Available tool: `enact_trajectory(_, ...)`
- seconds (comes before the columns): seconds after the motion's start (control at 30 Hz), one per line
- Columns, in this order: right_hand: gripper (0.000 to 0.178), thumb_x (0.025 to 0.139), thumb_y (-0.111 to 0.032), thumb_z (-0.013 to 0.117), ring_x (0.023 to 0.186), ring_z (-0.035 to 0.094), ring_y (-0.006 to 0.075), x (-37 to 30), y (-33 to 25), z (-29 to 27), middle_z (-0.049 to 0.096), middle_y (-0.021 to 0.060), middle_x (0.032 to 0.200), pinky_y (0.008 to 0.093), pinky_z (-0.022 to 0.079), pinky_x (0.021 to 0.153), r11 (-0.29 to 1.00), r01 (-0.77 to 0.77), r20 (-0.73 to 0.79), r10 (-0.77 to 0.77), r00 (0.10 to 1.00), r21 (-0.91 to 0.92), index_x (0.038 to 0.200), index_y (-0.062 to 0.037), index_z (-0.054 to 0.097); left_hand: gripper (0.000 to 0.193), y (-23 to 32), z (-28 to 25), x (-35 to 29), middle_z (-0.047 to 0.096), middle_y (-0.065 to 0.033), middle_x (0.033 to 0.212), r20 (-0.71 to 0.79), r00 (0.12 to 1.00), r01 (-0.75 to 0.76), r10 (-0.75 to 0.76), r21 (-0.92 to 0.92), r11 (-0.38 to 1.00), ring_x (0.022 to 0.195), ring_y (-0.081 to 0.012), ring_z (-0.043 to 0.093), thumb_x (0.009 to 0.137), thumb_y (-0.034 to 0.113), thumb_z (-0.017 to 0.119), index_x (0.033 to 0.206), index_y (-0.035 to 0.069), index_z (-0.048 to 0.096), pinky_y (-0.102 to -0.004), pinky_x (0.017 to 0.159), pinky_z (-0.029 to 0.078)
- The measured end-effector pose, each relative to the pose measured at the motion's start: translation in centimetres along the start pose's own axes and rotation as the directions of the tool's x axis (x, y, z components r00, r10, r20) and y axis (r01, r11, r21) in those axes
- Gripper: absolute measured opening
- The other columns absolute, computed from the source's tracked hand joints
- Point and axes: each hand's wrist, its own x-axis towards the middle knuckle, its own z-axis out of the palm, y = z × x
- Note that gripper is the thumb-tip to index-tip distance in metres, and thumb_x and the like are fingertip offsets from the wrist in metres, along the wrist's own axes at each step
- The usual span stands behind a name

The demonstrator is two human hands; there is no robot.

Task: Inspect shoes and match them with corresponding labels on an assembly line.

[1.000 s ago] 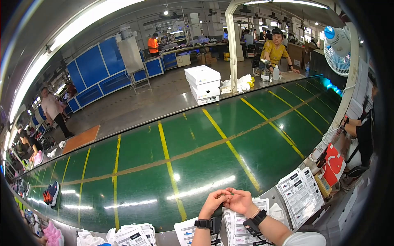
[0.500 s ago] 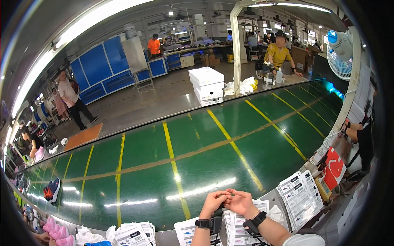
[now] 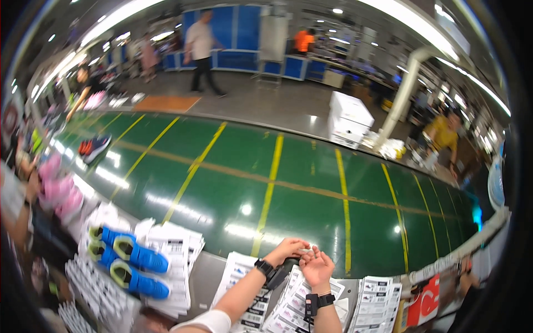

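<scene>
My left hand (image 3: 287, 250) is pinched closed at the near edge of the green conveyor belt (image 3: 300, 211). A small whitish thing, too blurred to name, shows at its fingertips. Right beside it, my right hand (image 3: 318, 267) is turned palm up with its fingers apart and slightly bent. Black bands with small devices circle both wrists. Below my hands lie stacks of printed label sheets (image 3: 292, 308), with another stack of sheets (image 3: 371, 302) to the right.
Blue shoes (image 3: 139, 258) lie on papers at left, near pink shoes (image 3: 58, 188) by a co-worker. A dark shoe with orange (image 3: 94, 147) sits on the belt. White boxes (image 3: 350, 119) stand across it. A person in yellow (image 3: 444, 136) works at far right.
My view has swung left, bringing the blue shoes into sight. My right hand's palm has opened upward, while my left stays pinched beside it. The person in white has walked to the right.
</scene>
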Motion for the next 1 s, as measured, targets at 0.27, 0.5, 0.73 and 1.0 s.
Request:
enact_trajectory(0.27, 0.028, 0.092, -0.025, 0.052, 0.082, 0.053, 0.0204, 0.4, 0.1, -0.1, 0.056, 0.006, 0.089, 0.0377, 0.046, 0.077, 0.999, 0.034, 0.061, -0.035, 0.998, 0.012, 0.111, -0.0036, 0.056, 0.024, 2.5, 1.6, -2.5, 0.07, -0.0072, 0.1, -0.11, 0.99, -0.074, 0.087, 0.115, 0.991, 0.09, -0.0153, 0.069, 0.092, 0.02, 0.057, 0.099, 0.0, 0.069, -0.0253, 0.078, 0.054)
enact_trajectory(0.5, 0.025, 0.093, -0.022, 0.053, 0.082, 0.056, 0.0201, 0.2, 0.0, -0.9, 0.06, 0.0061, 0.09, 0.0375, 0.047, 0.077, 0.999, 0.05, 0.096, -0.05, 0.994, 0.003, 0.109, -0.0045, 0.058, 0.025, 12.4, 5.6, -19.8, 0.071, -0.0108, 0.091, 0.028, 0.86, -0.266, 0.509, 0.876, 0.402, 0.086, -0.0227, 0.07, 0.086, 0.023, 0.066, 0.098, 0.002, 0.069, -0.0303, 0.076, 0.053)
enact_trajectory(0.73, 0.023, 0.095, -0.022, 0.053, 0.076, 0.05, 0.0178, 0.3, 0.0, -0.4, 0.057, 0.003, 0.086, 0.0353, 0.046, 0.073, 0.996, 0.067, 0.095, -0.061, 0.994, -0.053, 0.11, -0.0052, 0.059, 0.08, 11.1, -5.1, -34.5, 0.068, -0.0255, 0.093, -0.54, -0.033, 0.998, 0.841, 0.022, 0.054, 0.079, -0.0352, 0.068, 0.082, 0.068, 0.054, 0.127, 0.002, 0.054, -0.051, 0.064, 0.052)
enact_trajectory(1.0, 0.02, 0.095, -0.016, 0.05, 0.075, 0.053, 0.014, -4.1, 0.7, 7.1, 0.057, 0.0034, 0.084, 0.0286, 0.045, 0.071, 0.797, 0.18, 0.251, -0.037, 0.967, -0.577, 0.11, -0.0033, 0.056, 0.072, 10.2, -12.0, -37.1, 0.07, -0.0199, 0.092, -0.715, -0.102, 0.917, 0.692, 0.201, 0.343, 0.085, -0.036, 0.069, 0.072, 0.064, 0.069, 0.105, 0.0, 0.059, -0.0467, 0.068, 0.054)
